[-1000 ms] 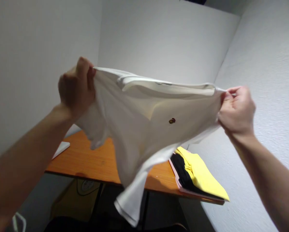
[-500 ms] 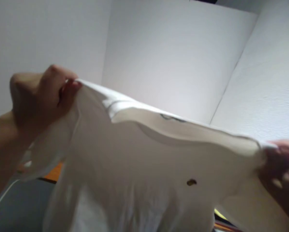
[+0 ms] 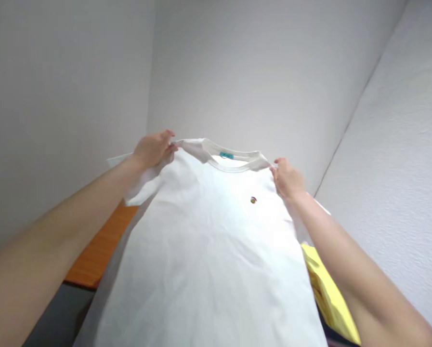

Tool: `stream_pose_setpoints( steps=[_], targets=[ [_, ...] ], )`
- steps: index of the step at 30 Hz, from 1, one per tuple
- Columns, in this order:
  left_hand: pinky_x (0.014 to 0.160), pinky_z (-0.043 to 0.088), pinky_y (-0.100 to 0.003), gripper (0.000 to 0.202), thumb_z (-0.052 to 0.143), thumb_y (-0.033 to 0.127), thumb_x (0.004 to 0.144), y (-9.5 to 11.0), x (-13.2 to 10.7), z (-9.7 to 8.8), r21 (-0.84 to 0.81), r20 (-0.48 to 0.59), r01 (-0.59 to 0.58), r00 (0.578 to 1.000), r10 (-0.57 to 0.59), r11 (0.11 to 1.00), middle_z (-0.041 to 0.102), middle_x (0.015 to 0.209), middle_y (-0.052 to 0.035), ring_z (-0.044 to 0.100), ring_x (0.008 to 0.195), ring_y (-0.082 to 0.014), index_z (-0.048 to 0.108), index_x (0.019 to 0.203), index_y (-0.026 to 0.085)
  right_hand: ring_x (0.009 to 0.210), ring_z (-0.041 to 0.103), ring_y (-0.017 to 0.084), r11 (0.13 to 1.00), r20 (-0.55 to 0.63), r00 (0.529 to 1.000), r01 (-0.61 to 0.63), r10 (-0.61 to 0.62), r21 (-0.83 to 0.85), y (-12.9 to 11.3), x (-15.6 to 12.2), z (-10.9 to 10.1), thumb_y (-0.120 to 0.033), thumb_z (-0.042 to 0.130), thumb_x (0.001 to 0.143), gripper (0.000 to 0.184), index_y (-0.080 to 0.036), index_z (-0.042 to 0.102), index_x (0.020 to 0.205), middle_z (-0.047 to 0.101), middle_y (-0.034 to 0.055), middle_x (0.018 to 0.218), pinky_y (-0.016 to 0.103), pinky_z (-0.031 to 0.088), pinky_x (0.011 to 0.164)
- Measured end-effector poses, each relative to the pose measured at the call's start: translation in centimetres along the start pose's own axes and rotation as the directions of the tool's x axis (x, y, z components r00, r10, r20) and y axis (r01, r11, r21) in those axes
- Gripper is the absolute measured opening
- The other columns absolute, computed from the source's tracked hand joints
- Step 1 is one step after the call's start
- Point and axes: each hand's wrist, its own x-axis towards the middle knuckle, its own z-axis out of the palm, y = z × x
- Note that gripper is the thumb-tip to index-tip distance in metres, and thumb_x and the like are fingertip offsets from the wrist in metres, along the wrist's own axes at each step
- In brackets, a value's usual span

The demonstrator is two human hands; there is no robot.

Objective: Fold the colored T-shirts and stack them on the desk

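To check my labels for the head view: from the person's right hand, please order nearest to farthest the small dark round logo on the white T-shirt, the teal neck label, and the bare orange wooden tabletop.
1. Small dark round logo, on the chest beside the right hand.
2. Teal neck label, inside the collar, further left.
3. Orange wooden tabletop, far left, lower.

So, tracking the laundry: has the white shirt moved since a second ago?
Yes: white shirt went from hanging above the orange table to spread over it.

White T-shirt [image 3: 208, 250] – spread flat, front up, small chest emblem
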Motion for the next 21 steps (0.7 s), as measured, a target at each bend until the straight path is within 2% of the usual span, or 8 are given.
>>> stream_pose_setpoints(
  steps=[2, 5, 8, 10, 12, 14, 16, 21],
  targets=[
    [0.105, 0.035, -0.045, 0.045, 0.051, 0.039, 0.095, 1.4, 0.8, 2.7, -0.043, 0.057, -0.016, 0.998, 0.019, 0.999, 0.054, 0.13, -0.0157, 0.05, 0.121, -0.0258, 0.052, 0.124, 0.005, 0.102, 0.056, 0.028, 0.999, 0.128, 0.992, -0.014, 0.021, -0.051, -2.2, 0.3, 2.6, -0.035, 0.043, 0.098, 0.038, -0.008, 0.05, 0.125, 0.056, 0.0212, 0.117, 0.035, 0.04, 0.082],
    [0.095, 0.048, -0.046, 0.035, 0.059, 0.036, 0.091, 2.5, -3.4, 6.4, -0.096, 0.132, -0.004, 0.991, 0.017, 0.995, 0.058, 0.124, -0.0107, 0.058, 0.11, -0.024, 0.058, 0.119, 0.014, 0.112, 0.053, 0.03, 0.998, 0.389, 0.92, 0.062, -0.05, -0.02, -6.0, -4.1, 6.3, -0.034, 0.04, 0.099, 0.037, -0.011, 0.051, 0.126, 0.055, 0.0202, 0.121, 0.038, 0.04, 0.09],
    [0.087, 0.054, -0.043, 0.036, 0.058, 0.037, 0.092, 2.1, -10.1, 9.3, -0.134, 0.228, 0.024, 0.974, 0.007, 0.991, 0.059, 0.121, -0.0083, 0.061, 0.103, -0.0223, 0.057, 0.121, 0.016, 0.12, 0.05, 0.032, 0.992, 0.663, 0.737, 0.099, -0.13, 0.084, -8.0, -12.1, 10.1, -0.045, 0.037, 0.099, 0.045, -0.016, 0.053, 0.13, 0.053, 0.0184, 0.13, 0.043, 0.038, 0.098],
    [0.086, 0.054, -0.043, 0.037, 0.059, 0.036, 0.092, 1.3, -13.9, 10.7, -0.134, 0.3, 0.058, 0.954, -0.015, 0.989, 0.059, 0.122, -0.0087, 0.061, 0.104, -0.0226, 0.056, 0.122, 0.016, 0.135, 0.033, 0.039, 0.996, 0.789, 0.609, 0.034, -0.087, 0.084, -8.0, -17.2, 12.2, -0.057, 0.036, 0.096, 0.061, -0.02, 0.042, 0.143, 0.037, 0.0181, 0.148, 0.053, 0.029, 0.105],
    [0.088, 0.053, -0.044, 0.037, 0.059, 0.036, 0.091, -0.1, -16.8, 11.8, -0.119, 0.377, 0.1, 0.925, -0.048, 0.988, 0.058, 0.123, -0.0089, 0.06, 0.106, -0.023, 0.056, 0.123, 0.017, 0.143, 0.014, 0.041, 0.997, 0.851, 0.523, -0.035, -0.039, 0.068, -7.5, -20.8, 13.7, -0.067, 0.031, 0.093, 0.072, -0.024, 0.027, 0.152, 0.019, 0.0148, 0.158, 0.06, 0.017, 0.109],
    [0.094, 0.05, -0.048, 0.04, 0.059, 0.038, 0.091, -1.8, -18.7, 12.6, -0.088, 0.456, 0.146, 0.885, -0.091, 0.985, 0.057, 0.128, -0.0094, 0.058, 0.112, -0.0251, 0.055, 0.125, 0.017, 0.145, 0.003, 0.038, 0.995, 0.866, 0.499, -0.074, -0.017, 0.062, -7.1, -22.7, 14.4, -0.071, 0.024, 0.092, 0.076, -0.026, 0.018, 0.154, 0.009, 0.012, 0.16, 0.059, 0.009, 0.112],
    [0.103, 0.041, -0.054, 0.046, 0.057, 0.041, 0.092, -3.8, -19.9, 13.5, -0.042, 0.538, 0.183, 0.832, -0.132, 0.982, 0.051, 0.139, -0.0135, 0.05, 0.126, -0.0293, 0.054, 0.13, 0.016, 0.146, -0.001, 0.034, 0.995, 0.859, 0.511, -0.076, -0.011, 0.058, -6.9, -23.4, 14.7, -0.07, 0.021, 0.093, 0.076, -0.026, 0.016, 0.154, 0.005, 0.0106, 0.161, 0.056, 0.005, 0.114],
    [0.114, 0.012, -0.059, 0.062, 0.048, 0.048, 0.092, -6.8, -20.2, 15.4, 0.074, 0.693, 0.175, 0.699, -0.177, 0.982, 0.033, 0.152, -0.0215, 0.023, 0.144, -0.0364, 0.045, 0.141, 0.01, 0.147, 0.003, 0.032, 0.992, 0.842, 0.538, -0.086, -0.036, 0.097, -6.8, -23.2, 14.3, -0.067, 0.025, 0.094, 0.073, -0.023, 0.023, 0.153, 0.01, 0.0103, 0.16, 0.052, 0.007, 0.115]
  ],
)
